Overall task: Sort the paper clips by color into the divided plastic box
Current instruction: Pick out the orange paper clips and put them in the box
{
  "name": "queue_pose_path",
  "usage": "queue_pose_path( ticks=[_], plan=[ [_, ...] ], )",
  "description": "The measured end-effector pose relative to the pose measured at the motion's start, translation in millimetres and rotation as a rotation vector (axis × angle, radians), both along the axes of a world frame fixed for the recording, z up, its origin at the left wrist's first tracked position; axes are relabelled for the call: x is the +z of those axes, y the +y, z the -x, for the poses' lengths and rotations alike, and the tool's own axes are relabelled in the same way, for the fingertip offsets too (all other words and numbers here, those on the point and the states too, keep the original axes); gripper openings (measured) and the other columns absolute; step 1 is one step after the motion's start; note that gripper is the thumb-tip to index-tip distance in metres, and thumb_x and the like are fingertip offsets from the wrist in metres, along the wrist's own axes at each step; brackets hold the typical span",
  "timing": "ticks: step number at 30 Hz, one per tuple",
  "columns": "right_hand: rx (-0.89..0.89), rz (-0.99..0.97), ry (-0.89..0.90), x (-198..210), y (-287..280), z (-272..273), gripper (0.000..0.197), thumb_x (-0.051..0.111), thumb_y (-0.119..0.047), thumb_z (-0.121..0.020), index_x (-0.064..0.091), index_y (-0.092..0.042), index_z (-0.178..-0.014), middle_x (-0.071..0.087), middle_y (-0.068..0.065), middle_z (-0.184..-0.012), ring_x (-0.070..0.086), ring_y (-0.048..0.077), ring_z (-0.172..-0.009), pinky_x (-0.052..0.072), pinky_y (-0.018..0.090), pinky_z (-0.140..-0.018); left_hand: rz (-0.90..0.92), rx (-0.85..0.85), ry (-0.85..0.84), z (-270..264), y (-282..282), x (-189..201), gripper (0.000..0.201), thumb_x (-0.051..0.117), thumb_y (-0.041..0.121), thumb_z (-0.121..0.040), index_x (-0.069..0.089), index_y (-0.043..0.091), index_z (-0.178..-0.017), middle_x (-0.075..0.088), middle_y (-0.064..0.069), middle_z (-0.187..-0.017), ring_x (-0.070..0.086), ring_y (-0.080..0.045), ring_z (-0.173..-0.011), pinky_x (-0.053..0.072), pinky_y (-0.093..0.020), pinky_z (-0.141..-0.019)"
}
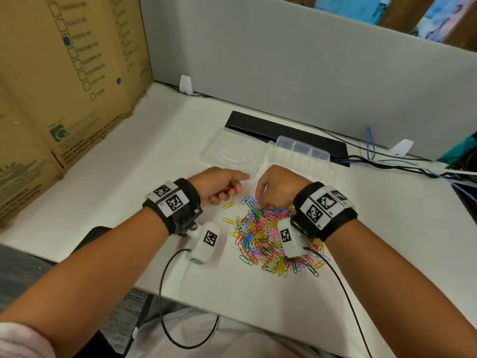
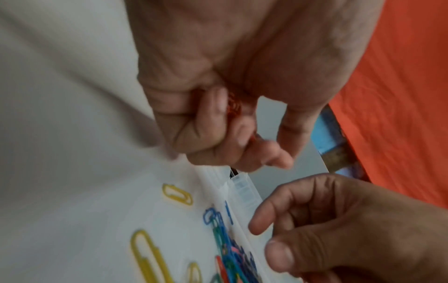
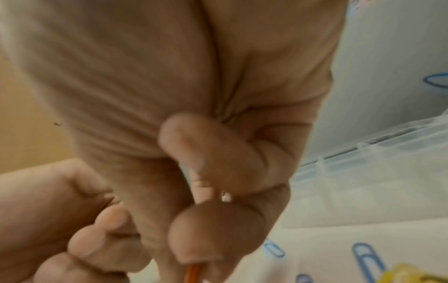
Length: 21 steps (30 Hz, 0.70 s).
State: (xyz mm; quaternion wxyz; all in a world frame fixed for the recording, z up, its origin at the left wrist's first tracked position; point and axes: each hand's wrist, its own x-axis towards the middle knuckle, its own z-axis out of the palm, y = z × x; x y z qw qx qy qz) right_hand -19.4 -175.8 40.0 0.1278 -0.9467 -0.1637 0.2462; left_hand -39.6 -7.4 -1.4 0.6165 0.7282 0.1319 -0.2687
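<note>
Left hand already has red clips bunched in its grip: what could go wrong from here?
The left hand holds its red clips loosely curled, so some may slip out. The right hand pinches an orange-red clip from the tangled pile, and linked clips could drag along. The divided box sits beyond both hands.

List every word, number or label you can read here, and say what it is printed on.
"ECO-HYGIENE", probably: cardboard box, beside its green logo.
"FRIENDLY": the same box, lower left flap.
"R1" and "R2": right wristband.
"L1", apparently: left wristband.
Checkbox codes and other small print on the box: too blurred to read.
The black-and-white square markers carry no words.
</note>
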Motion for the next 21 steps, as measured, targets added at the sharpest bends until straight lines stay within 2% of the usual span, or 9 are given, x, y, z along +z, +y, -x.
queue_pose_path(
  ticks=[3,5,7,9,12,14,16,18,21],
  plan=[
    [-0.043,-0.025,0.036,1,-19,-1,0.009,0.08,-0.012,-0.079,0.076,-0.013,-0.087,0.073,0.007,-0.072,0.063,0.01,-0.058,0.053,0.021,-0.058,-0.23,-0.144,-0.152,-1,-5,-5,0.028,0.072,0.043,-0.083,0.071,0.016,-0.075,0.043,0.009,-0.052,0.033,-0.008,-0.045,0.026,-0.019,-0.041],
    [-0.059,-0.039,0.063,0,-29,-1,0.01,0.08,-0.013,-0.08,0.076,-0.015,-0.088,0.072,0.007,-0.071,0.062,0.011,-0.056,0.05,0.021,-0.054,-0.315,-0.288,-0.252,-1,-8,-6,0.01,0.077,0.032,-0.082,0.077,0.022,-0.078,0.059,0.016,-0.055,0.05,0.001,-0.054,0.039,-0.014,-0.054],
    [-0.052,-0.042,0.066,-2,-34,0,0.01,0.079,-0.014,-0.081,0.076,-0.017,-0.09,0.07,0.004,-0.07,0.06,0.01,-0.052,0.05,0.021,-0.053,-0.397,-0.408,-0.3,0,-12,-5,0.004,0.076,0.021,-0.083,0.079,0.023,-0.081,0.067,0.02,-0.063,0.056,0.01,-0.062,0.04,-0.009,-0.067],
    [-0.039,-0.041,0.046,-4,-34,1,0.009,0.077,-0.013,-0.082,0.077,-0.019,-0.089,0.068,-0.002,-0.069,0.06,0.009,-0.051,0.051,0.021,-0.052,-0.501,-0.463,-0.33,-1,-17,-2,0.008,0.073,0.017,-0.084,0.079,0.023,-0.084,0.068,0.018,-0.07,0.058,0.005,-0.07,0.041,-0.013,-0.074],
    [-0.047,-0.042,-0.001,-8,-30,1,0.014,0.074,-0.008,-0.082,0.077,-0.022,-0.082,0.064,-0.008,-0.064,0.056,0.003,-0.048,0.049,0.019,-0.05,-0.643,-0.518,-0.369,-4,-22,1,0.015,0.073,0.011,-0.082,0.079,0.023,-0.089,0.068,0.012,-0.08,0.058,-0.005,-0.08,0.044,-0.02,-0.077],
    [-0.052,-0.028,-0.004,-13,-28,0,0.012,0.073,-0.006,-0.081,0.077,-0.018,-0.081,0.068,-0.006,-0.066,0.055,0.002,-0.047,0.049,0.02,-0.05,-0.689,-0.57,-0.387,-3,-26,2,0.017,0.076,0.011,-0.078,0.079,0.023,-0.091,0.068,0.01,-0.083,0.059,-0.007,-0.083,0.046,-0.021,-0.077],
    [-0.039,0.011,-0.01,-18,-25,-1,0.01,0.071,-0.005,-0.081,0.078,-0.011,-0.084,0.074,0.002,-0.079,0.063,0.01,-0.058,0.058,0.027,-0.06,-0.723,-0.613,-0.411,-1,-30,2,0.016,0.081,0.015,-0.075,0.079,0.022,-0.09,0.069,0.01,-0.082,0.06,-0.005,-0.082,0.045,-0.021,-0.076],
    [-0.008,0.059,-0.038,-22,-22,-1,0.009,0.068,-0.008,-0.083,0.076,-0.005,-0.086,0.075,0.008,-0.086,0.069,0.019,-0.073,0.06,0.035,-0.07,-0.751,-0.63,-0.446,1,-33,3,0.016,0.083,0.018,-0.074,0.079,0.02,-0.089,0.07,0.009,-0.082,0.06,-0.006,-0.08,0.045,-0.021,-0.075],
    [0.03,0.075,-0.078,-24,-21,-1,0.013,0.064,-0.009,-0.085,0.074,-0.001,-0.088,0.073,0.011,-0.088,0.07,0.024,-0.081,0.059,0.036,-0.071,-0.781,-0.621,-0.503,1,-37,3,0.014,0.081,0.023,-0.078,0.079,0.016,-0.09,0.064,0.009,-0.075,0.057,-0.006,-0.073,0.04,-0.02,-0.071]
  ],
)
